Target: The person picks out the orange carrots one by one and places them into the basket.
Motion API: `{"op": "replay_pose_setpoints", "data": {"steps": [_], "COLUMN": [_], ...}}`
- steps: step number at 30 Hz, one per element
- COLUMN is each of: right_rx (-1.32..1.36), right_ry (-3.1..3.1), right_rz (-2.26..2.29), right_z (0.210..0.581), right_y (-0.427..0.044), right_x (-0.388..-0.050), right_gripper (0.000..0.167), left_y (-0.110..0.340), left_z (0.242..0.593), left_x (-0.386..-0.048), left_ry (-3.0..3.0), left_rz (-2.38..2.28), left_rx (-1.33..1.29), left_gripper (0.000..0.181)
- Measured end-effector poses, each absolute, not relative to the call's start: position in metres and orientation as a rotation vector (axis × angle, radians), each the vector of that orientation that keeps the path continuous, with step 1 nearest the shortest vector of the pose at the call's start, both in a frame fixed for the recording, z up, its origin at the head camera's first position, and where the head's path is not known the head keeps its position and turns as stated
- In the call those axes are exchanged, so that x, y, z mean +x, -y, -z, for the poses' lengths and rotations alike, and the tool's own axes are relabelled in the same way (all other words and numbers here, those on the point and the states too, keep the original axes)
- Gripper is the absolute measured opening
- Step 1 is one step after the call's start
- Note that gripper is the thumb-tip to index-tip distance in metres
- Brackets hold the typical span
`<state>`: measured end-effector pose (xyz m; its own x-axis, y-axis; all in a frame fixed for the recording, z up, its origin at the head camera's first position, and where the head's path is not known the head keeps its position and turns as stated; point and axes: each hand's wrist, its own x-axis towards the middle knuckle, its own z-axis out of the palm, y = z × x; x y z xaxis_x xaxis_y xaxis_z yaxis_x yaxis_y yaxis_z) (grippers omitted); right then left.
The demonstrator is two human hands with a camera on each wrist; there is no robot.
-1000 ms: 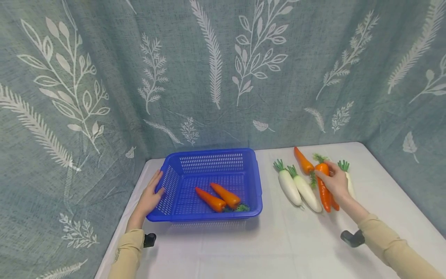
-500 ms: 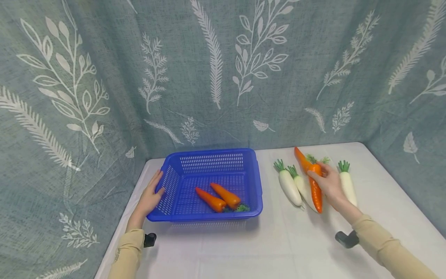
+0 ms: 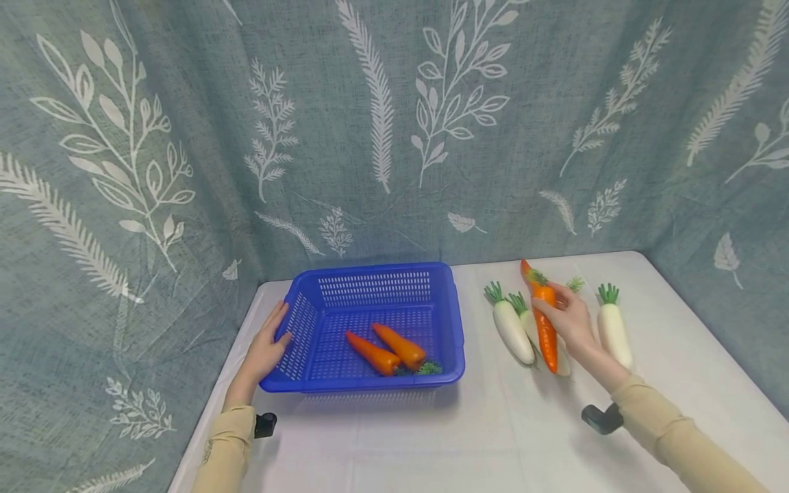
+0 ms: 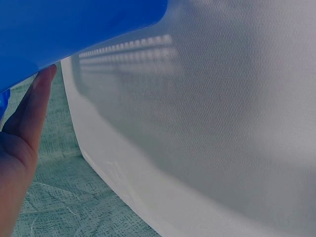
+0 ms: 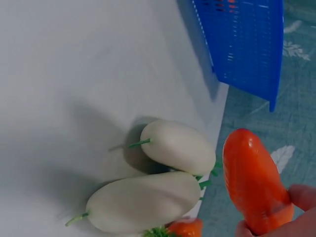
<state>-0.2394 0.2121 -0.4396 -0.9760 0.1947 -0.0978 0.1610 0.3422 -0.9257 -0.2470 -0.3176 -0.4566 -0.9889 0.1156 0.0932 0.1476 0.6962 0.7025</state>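
The held carrot [image 3: 546, 335] is right of center in the head view, pinched near its leafy end by the right hand [image 3: 573, 322], thumb and fingers closed right up on it. Big change over the last second: it's moved left in the frame, so now it hangs in front of the middle radish [image 3: 564, 364], and the right radish [image 3: 615, 335] shows in full where the hand used to cover part of it. Looks lifted, too, going by the right wrist view. I'd call that mid-carry: a bit nearer the blue basket [image 3: 370, 385] but well apart from it.

The basket, center-left, hasn't budged. Two carrots [image 3: 372, 354] lie in its lower right part, and the left hand [image 3: 264, 352] rests on its left side, fingers pretty much straight, probably just steadying it.

Further out, there's the left radish [image 3: 511, 332], plus another carrot's orange tip [image 3: 524, 266] poking out above the held one. Some leafy green [image 3: 576, 283] shows past the right hand; can't tell what's under it.
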Motion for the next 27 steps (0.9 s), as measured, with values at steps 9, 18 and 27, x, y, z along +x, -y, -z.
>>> {"op": "replay_pose_setpoints", "data": {"steps": [9, 18, 27], "right_rx": [-0.302, -0.203, -0.197], "right_ry": [2.521, 2.523, 2.472], "right_rz": [-1.781, -1.803, -1.851], "right_z": [0.435, 0.429, 0.426], "right_y": [-0.199, -0.185, -0.166], "right_x": [-0.242, -0.246, -0.249], "right_gripper": [0.066, 0.066, 0.063], "left_y": [0.318, 0.317, 0.317], "left_z": [0.457, 0.456, 0.455], "left_x": [-0.247, -0.246, -0.246], "left_ry": [2.861, 2.867, 2.872], "left_rz": [1.196, 1.199, 1.202], "left_rx": [-0.209, -0.199, -0.193], "left_gripper": [0.059, 0.059, 0.059]}}
